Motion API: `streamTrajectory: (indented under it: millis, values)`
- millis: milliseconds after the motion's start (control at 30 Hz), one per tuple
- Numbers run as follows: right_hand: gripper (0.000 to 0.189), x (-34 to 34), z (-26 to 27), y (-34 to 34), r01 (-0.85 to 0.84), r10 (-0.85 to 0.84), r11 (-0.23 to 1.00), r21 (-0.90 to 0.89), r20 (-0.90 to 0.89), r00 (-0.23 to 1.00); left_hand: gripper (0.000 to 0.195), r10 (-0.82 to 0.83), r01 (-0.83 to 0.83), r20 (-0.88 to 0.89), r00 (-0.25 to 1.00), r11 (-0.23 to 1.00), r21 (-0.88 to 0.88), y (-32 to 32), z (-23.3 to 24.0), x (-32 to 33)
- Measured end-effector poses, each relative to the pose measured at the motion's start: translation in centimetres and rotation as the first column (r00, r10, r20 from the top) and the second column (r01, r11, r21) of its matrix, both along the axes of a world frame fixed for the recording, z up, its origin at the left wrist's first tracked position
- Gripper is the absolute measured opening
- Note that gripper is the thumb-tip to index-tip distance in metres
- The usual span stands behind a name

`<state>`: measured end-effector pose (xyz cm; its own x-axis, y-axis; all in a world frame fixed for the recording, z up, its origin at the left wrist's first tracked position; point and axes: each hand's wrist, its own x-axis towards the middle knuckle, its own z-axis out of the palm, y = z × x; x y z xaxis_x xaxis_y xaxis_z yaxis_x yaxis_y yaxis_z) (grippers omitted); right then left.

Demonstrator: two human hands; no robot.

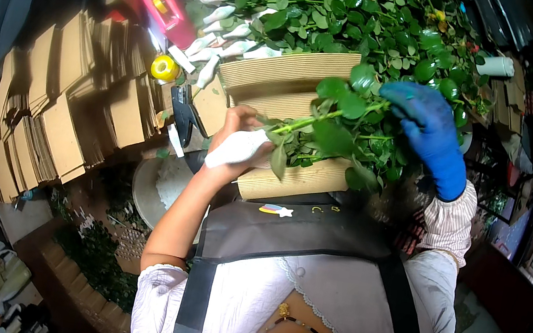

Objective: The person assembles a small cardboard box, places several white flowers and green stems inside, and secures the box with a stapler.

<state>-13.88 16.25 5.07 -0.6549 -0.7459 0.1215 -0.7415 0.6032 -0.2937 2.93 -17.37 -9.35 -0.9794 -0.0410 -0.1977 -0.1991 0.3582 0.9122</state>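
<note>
My bare left hand (241, 144) holds a leafy rose stem (324, 116) just below its bud, which is wrapped in a white net sleeve (238, 147). The stem slants up to the right. My right hand (417, 120), in a blue glove, is at the stem's far end, fingers curved; whether it grips the stem is unclear. Under the stem lies an open sheet of corrugated cardboard (290, 68), with more leafy stems on it. A large heap of leafy stems (322, 13) lies beyond, with white-sleeved buds (235, 47) at its left side.
A black stapler (183, 114), a yellow tape roll (165, 68) and a pink tape dispenser (168, 12) are left of the cardboard. Stacks of folded cardboard (65, 119) stand further left. A pale roll (495, 66) lies at the right back. More stems (95, 254) are low at the left.
</note>
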Motion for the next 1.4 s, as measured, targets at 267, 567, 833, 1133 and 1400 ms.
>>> streamTrajectory:
  millis: [267, 567, 833, 1133, 1400]
  values:
    - [0.041, 2.4, -5.3, 1.4, 0.142, -0.155, 0.957, 0.253, 0.031, 0.987, 0.076, -0.02, 0.013, -0.277, 0.961, 0.999, -0.03, 0.4, 0.8, -0.3]
    - [0.031, -1.9, -4.5, 2.4, 0.016, -0.079, 0.98, 0.197, 0.316, 0.945, 0.045, -0.07, 0.037, -0.294, 0.953, 0.993, -0.116, 0.3, 2.4, -0.7]
    - [0.032, -18.0, -8.1, -4.8, 0.38, -0.337, 0.904, 0.195, -0.221, 0.915, 0.036, -0.243, 0.102, -0.368, 0.897, 0.926, -0.363, -0.1, 3.7, -1.9]
    - [0.031, -21.4, -12.5, -2.3, 0.256, -0.311, 0.948, -0.187, -0.398, 0.863, 0.019, -0.007, -0.051, -0.378, 0.926, 0.989, -0.142, 1.1, 1.8, -1.6]
    - [0.034, -15.9, -1.6, 2.4, 0.053, -0.177, 0.964, -0.261, -0.477, 0.861, 0.038, 0.056, -0.107, -0.38, 0.923, 0.987, -0.116, 0.9, 0.1, -1.3]
